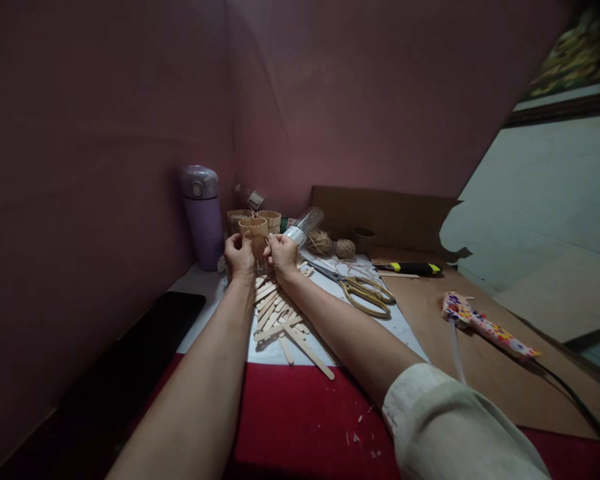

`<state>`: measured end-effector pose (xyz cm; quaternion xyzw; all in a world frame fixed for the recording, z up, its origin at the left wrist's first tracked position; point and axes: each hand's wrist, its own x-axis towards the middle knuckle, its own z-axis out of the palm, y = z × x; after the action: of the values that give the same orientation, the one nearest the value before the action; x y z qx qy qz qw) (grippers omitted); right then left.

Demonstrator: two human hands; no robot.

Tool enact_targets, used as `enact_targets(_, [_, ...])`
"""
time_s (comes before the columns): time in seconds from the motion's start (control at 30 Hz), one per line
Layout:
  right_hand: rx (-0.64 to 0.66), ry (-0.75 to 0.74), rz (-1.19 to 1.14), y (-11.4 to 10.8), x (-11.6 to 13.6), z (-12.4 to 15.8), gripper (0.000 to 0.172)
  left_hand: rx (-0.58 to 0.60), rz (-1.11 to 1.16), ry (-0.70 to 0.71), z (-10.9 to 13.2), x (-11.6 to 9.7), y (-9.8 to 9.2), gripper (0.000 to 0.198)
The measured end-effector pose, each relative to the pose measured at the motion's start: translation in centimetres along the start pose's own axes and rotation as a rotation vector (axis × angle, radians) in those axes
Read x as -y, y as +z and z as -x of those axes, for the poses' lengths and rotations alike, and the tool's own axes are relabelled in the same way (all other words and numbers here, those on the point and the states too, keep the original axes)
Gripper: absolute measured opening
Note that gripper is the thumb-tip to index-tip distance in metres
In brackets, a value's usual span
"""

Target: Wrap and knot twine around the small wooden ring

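While the L hand (240, 257) holds the front cup (253, 230) by its left side, thumb & fingers pressed to the wall, the R hand (283, 253) is at the cup's right side w/ fingers bunched; can't tell if they pinch anything. Front cup is upright btwn both hands, toward the back of the table (290, 420), over white paper (410, 333). It has a tan, scalloped rim; lower part looks see-through. Can't see what's in it.

Directly behind: rear L cup (241, 215) & rear R cup (270, 219), same tan scalloped type, upright, contents n/a from this angle. Clear bottle (310, 223) leans just behind R hand, w/ a pale label; nothing definite visible inside. Purple flask (201, 227) stands upright to the left, lid on, so contents hidden.

Loose craft sticks (280, 313) are heaped below the hands, a few reaching the red cover. Gold-handled scissors (365, 290) lie right of the pile, twine ball (345, 249) behind them. Further R, on brown cardboard (420, 320): blk/yellow knife (415, 269) & flower-patterned glue gun (480, 323) w/ cord. Blk flat slab (173, 307) at far L.
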<state>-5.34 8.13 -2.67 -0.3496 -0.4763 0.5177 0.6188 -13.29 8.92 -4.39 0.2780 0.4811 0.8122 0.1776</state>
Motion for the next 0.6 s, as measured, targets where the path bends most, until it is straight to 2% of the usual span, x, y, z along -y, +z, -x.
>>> enact_targets(0.23, [0.003, -0.012, -0.007, -0.2, 0.1, 0.0, 0.015, 0.12, 0.08, 0.005, 0.0, -0.3, 0.0, 0.035])
enact_targets(0.43, [0.01, -0.036, 0.031, -0.4, 0.3, -0.4, 0.017, 0.111, 0.114, 0.001, -0.3, -0.1, -0.1, 0.046])
enact_targets(0.6, [0.013, -0.092, 0.077, -0.6, 0.3, -1.0, 0.018, 0.161, 0.107, -0.023, -0.1, -0.6, -0.2, 0.049])
